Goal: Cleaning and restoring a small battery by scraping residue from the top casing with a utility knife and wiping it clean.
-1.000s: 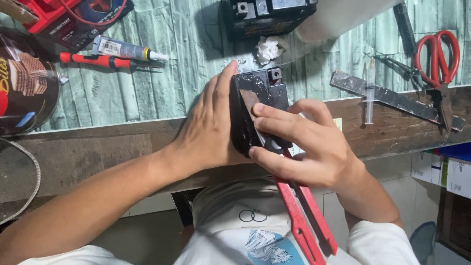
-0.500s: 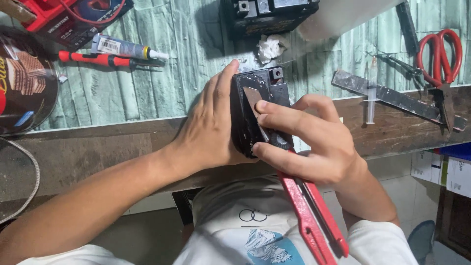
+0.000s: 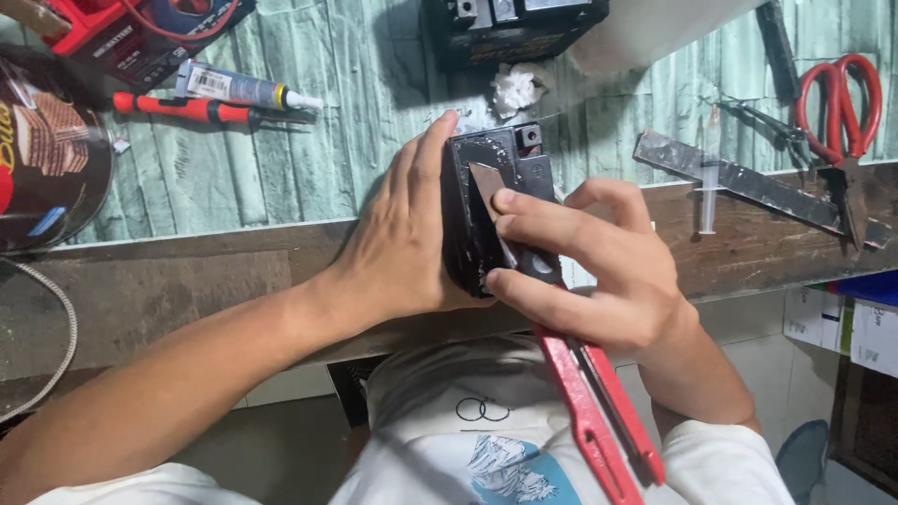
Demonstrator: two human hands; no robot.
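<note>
A small black battery [image 3: 486, 154] stands on the bench at its near edge. My left hand [image 3: 402, 234] wraps around its left side and steadies it. My right hand [image 3: 599, 271] grips a red-handled cutter [image 3: 585, 411], index finger pressed along the metal blade [image 3: 488, 187], which lies flat on the battery's top face. The red handle sticks out toward my body, below my right hand. The blade's lower part is hidden under my fingers.
A second black battery [image 3: 514, 28] and a crumpled white tissue [image 3: 514, 89] sit at the back. Red scissors [image 3: 842, 103], a metal strip [image 3: 739, 178] and a syringe [image 3: 708, 201] lie right. A red screwdriver [image 3: 196, 110], glue tube [image 3: 238, 89] and round tin [image 3: 42, 154] lie left.
The red handle has swung slightly to the right and my right fingers have shifted along the blade. My left hand keeps its hold on the battery.
</note>
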